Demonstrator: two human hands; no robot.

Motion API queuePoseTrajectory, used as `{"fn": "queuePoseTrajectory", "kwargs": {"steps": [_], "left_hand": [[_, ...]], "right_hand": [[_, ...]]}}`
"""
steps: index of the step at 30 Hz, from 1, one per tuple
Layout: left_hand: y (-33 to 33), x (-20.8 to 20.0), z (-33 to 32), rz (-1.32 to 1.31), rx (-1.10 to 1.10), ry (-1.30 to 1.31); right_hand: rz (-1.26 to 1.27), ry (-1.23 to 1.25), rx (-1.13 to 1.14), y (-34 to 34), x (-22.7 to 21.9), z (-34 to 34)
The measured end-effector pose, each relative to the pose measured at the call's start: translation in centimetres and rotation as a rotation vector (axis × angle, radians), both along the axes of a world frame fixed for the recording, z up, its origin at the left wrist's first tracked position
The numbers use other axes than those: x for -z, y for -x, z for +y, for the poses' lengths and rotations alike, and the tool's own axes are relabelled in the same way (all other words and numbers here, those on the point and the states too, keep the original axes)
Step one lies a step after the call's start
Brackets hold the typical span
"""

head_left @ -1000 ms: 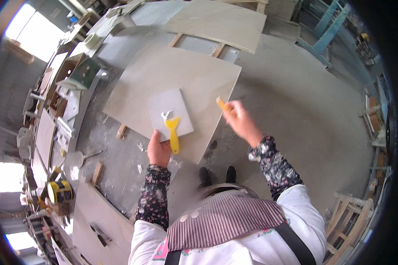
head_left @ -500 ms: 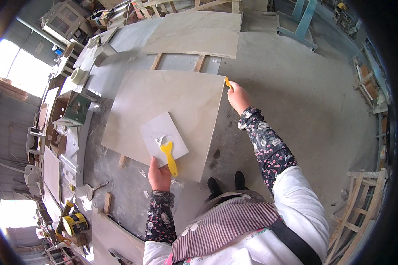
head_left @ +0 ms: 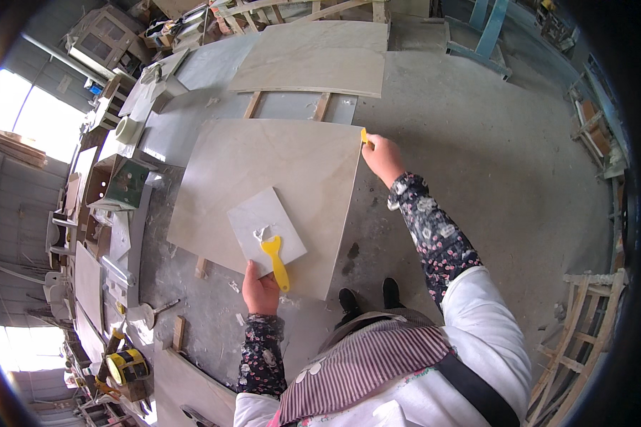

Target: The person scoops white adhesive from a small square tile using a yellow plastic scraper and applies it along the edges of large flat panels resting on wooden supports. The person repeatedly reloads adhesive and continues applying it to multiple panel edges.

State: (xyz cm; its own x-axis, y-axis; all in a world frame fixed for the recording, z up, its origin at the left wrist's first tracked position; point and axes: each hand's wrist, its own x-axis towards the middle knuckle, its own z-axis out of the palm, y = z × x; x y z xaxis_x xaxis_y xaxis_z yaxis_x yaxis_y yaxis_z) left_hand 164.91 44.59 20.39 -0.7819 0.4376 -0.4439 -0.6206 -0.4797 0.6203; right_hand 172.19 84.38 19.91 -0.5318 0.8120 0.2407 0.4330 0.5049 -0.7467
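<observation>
The right hand (head_left: 382,158) grips a yellow tool (head_left: 365,135) at the far corner of the big slab (head_left: 313,167), whose side runs back from there. The left hand (head_left: 261,293) holds a white board (head_left: 258,212).

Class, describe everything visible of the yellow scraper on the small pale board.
The yellow scraper looks plastic, with a flared head and narrower, rounded handle. It rests on the small pale board, head at some white paste. The handle slants lower right, jutting past the near edge by the left hand; any contact there is unclear.
</observation>
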Motion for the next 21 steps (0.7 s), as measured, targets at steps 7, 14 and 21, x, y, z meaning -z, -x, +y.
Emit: {"fn": "queuePoseTrajectory", "kwargs": {"steps": [7,14,21], "left_hand": [[-0.1,-0.1,0.0,0.019,0.005,-0.005],[-0.3,-0.4,0.0,0.033,0.046,-0.035],[0.1,0.5,-0.2,0.036,-0.001,0.032]], "right_hand": [[-0.154,0.022,-0.027,-0.4,0.5,-1.7],[-0.066,-0.041,-0.015,0.3,0.5,0.3],[-0.188,-0.003,-0.081,-1.5,0.3,-4.4]]}}
